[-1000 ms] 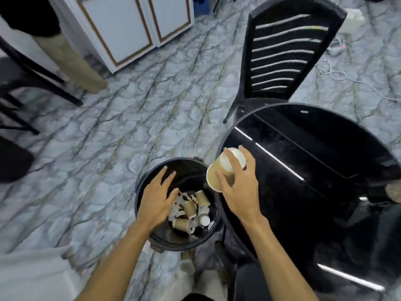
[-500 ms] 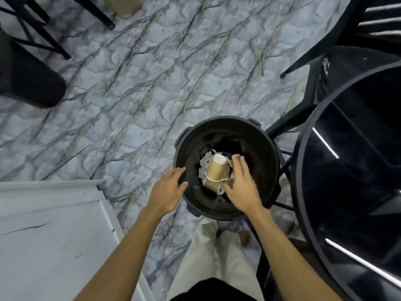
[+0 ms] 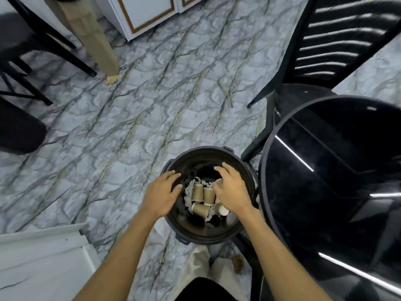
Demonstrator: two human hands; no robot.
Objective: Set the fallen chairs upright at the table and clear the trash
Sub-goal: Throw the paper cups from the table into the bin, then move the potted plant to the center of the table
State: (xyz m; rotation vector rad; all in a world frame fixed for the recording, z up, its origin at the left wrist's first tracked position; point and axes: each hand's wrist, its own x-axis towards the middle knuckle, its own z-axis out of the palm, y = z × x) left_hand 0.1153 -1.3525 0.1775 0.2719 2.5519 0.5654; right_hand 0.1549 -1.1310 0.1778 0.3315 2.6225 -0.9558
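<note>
A round black trash bin (image 3: pixel 219 230) stands on the marble floor just left of the glossy black round table (image 3: pixel 338 181). Several brown paper cups (image 3: pixel 202 194) lie in it on crumpled white paper. My left hand (image 3: pixel 161 193) hovers over the bin's left rim, fingers apart and empty. Over the right side of the bin my right hand (image 3: pixel 231 190) is spread palm down, with a cup partly hidden beneath it; no grip shows. A black slatted chair (image 3: pixel 338 46) stands upright at the table's far side.
Another person's trouser leg and bare foot (image 3: pixel 97 44) stand at the upper left beside black chair legs (image 3: pixel 43 46). A dark seat (image 3: pixel 19 129) is at the left edge. A white cabinet (image 3: pixel 147 11) lines the back. A white ledge (image 3: pixel 41 263) fills the lower left.
The cup my right hand carried from the table edge into the bin now lies among the others. Both hands sit higher over the bin, and the view has tilted up.
</note>
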